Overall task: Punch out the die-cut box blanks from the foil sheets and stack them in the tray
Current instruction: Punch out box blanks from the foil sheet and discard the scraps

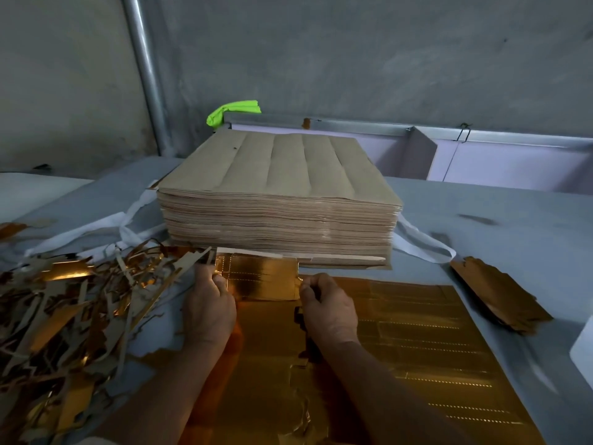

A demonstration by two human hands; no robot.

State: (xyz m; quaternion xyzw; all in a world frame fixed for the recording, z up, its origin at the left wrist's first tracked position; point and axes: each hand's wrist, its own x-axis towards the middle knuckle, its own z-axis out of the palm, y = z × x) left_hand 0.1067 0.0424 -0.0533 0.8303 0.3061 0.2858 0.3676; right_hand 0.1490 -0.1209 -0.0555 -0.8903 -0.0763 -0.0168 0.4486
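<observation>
My left hand (210,305) and right hand (330,308) each pinch a side of the gold blank (261,279), fingers curled. It sits at the far edge of the sheet (417,332) (just before the stack (279,194)), scraps (64,300) to my left.

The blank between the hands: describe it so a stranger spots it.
Find the tall brown sheet stack mid-table. Just before its base, the left hand and right hand pinch a small gold blank. Unlike the large foil sheet beneath, it alone is hand-held.
</observation>
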